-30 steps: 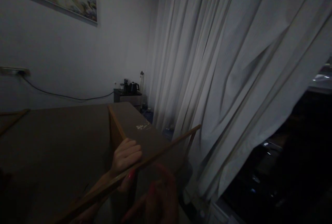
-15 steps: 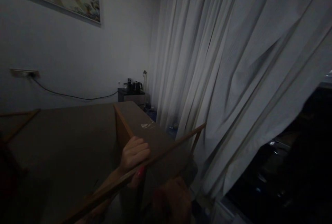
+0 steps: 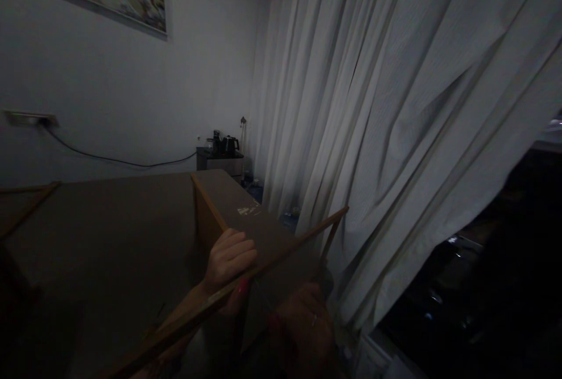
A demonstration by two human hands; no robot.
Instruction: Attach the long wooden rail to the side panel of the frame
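In the dim head view, my left hand [image 3: 231, 256] is closed around the long narrow edge of a wooden panel [image 3: 290, 253] that runs diagonally across the front. Its thumb, with a red nail, lies on the near side of this edge. My right hand [image 3: 305, 323], wearing a ring, is low and to the right, in deep shadow. Its fingers are curled around a thin rod-like tool [image 3: 263, 296] whose shaft points up-left toward the panel below my left thumb. The tool's handle is hidden in the hand, and the dark hides where its tip ends.
Behind the left hand stands a brown furniture panel [image 3: 250, 203] with a scuffed light patch. A white curtain [image 3: 373, 133] hangs close on the right. Farther back, a black kettle [image 3: 229, 145] stands on a small cabinet [image 3: 223, 163]. A cable [image 3: 132, 163] runs along the wall.
My right hand has shifted slightly right and up, and the thin shaft now shows between it and the panel. My left hand keeps its grip. The view has moved slightly.
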